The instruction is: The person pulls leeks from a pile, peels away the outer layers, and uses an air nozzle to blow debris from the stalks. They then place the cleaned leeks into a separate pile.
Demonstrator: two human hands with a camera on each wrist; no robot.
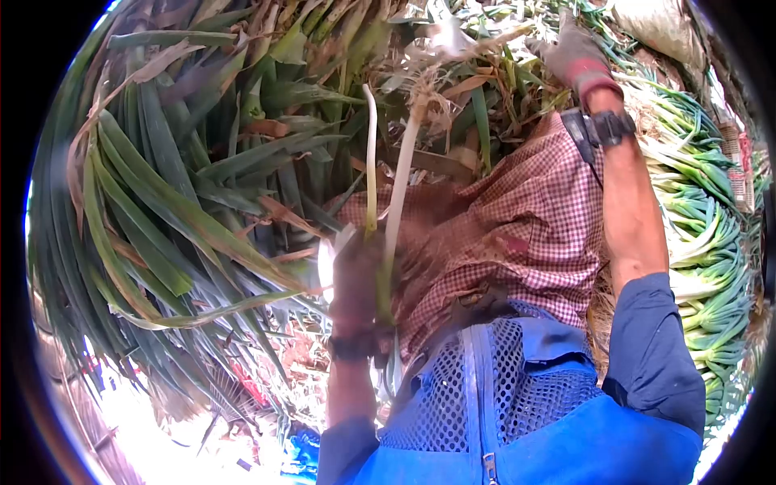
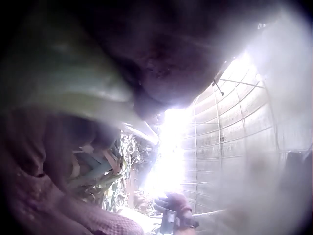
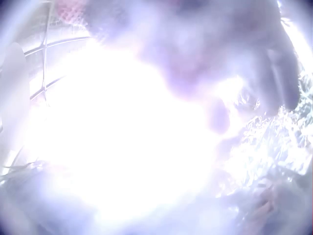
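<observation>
The left hand gripped the leeks, white ends pointing forward, while the right hand, its hold impossible to tell, lay well apart, forward-right.

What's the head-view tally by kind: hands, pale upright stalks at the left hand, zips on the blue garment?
Hands: 2 (left hand, right hand)
Pale stalks: 2 (thin stalk, thicker rooted stalk)
Zips: 1 (garment zip)
Total: 5

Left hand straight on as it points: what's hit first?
Left hand: probably the checked cloth, or the leaves beyond if it passes above; depth is unclear.
</observation>
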